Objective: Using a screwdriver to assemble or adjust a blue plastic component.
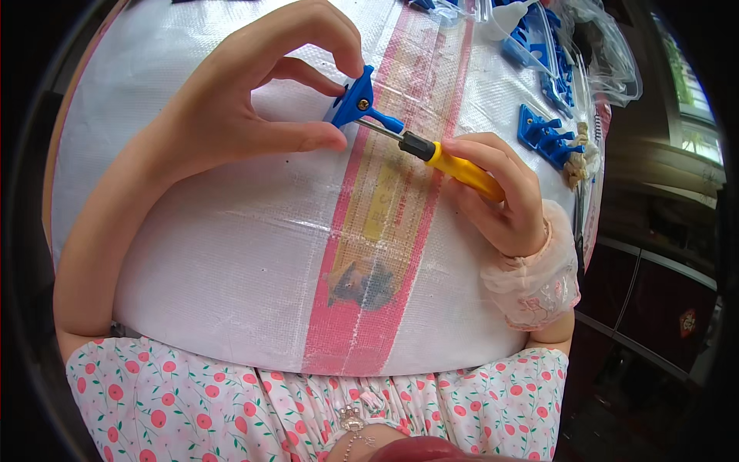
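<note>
Fingers of left hand (223, 108) arch wide, holding blue bracket (354, 98) by edges; right hand's (504, 185) fingers curl around yellow-handled screwdriver (466, 171).

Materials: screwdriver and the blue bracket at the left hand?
Screwdriver handle: probably plastic, glossy yellow with highlights. Screwdriver shaft: likely steel, from its silvery sheen. Blue bracket: looks like molded plastic, evenly coloured, smooth. Its screw: brass-toned metal, perhaps plated.

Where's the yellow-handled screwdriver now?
In the head view, the yellow-handled screwdriver is right of centre in the right hand, its shaft pointing toward the blue plastic bracket in the left hand.
</note>
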